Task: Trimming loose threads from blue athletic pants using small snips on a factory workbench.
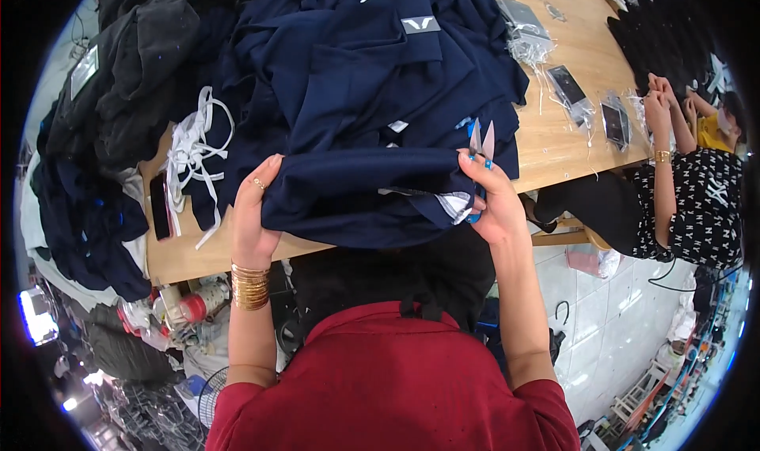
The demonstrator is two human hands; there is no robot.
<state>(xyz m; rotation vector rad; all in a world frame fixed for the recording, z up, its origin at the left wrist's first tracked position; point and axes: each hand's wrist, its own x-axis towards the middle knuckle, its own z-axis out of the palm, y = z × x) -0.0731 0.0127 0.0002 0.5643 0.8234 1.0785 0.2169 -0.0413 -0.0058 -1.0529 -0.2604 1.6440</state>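
Observation:
A navy garment [332, 228] is stretched between my two hands, its opening gaping toward me and a white label or lining showing inside on the right. My left hand [256, 206] grips the left end of the fabric, thumb on top. On the other end, my right hand [502, 206] clasps the cloth and also keeps a pair of scissors [481, 141] with blue handles, blades spread and pointing away from me. The fingers inside or behind the cloth are partly hidden. Just beyond lies a heap of navy garments [340, 79].
White cords [202, 146] and a phone [161, 206] lie left on the wooden table [582, 146]. Dark garments [142, 55] pile up far left. Packaged tags [568, 91] lie right. A person [673, 190] sits at the table's right side.

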